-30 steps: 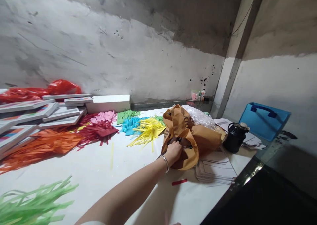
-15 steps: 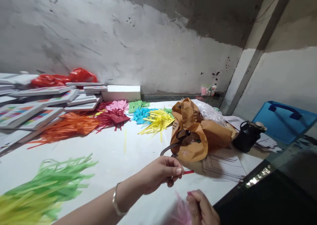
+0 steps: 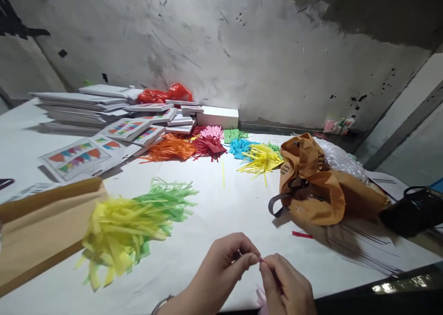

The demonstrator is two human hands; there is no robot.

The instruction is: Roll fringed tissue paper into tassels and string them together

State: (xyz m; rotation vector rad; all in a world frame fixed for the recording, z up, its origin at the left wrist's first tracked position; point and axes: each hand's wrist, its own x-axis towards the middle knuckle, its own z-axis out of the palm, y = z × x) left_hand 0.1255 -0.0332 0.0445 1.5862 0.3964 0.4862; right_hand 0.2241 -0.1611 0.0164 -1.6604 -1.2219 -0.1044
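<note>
Low in the centre, my left hand [image 3: 226, 271] and my right hand [image 3: 287, 282] meet at their fingertips, both pinching a small pink piece [image 3: 260, 259]. Pink tissue strips [image 3: 262, 301] hang below, partly hidden behind my right hand. A short red strip [image 3: 302, 234] lies on the white table, beyond my hands and to the right. Yellow fringed tissue [image 3: 121, 227] overlaps green fringed tissue [image 3: 169, 199] on the left, partly over an open brown cardboard box [image 3: 48, 227].
Orange [image 3: 171, 148], dark red, pink, blue and yellow tassels line the back, near stacked flat packs [image 3: 79, 109] and a white box [image 3: 218, 117]. A brown bag [image 3: 311, 185] and a black container [image 3: 413, 211] stand at the right.
The view has swung left. My left hand has let go of the red strip, now on the table, and has come to my right hand at the pink piece.
</note>
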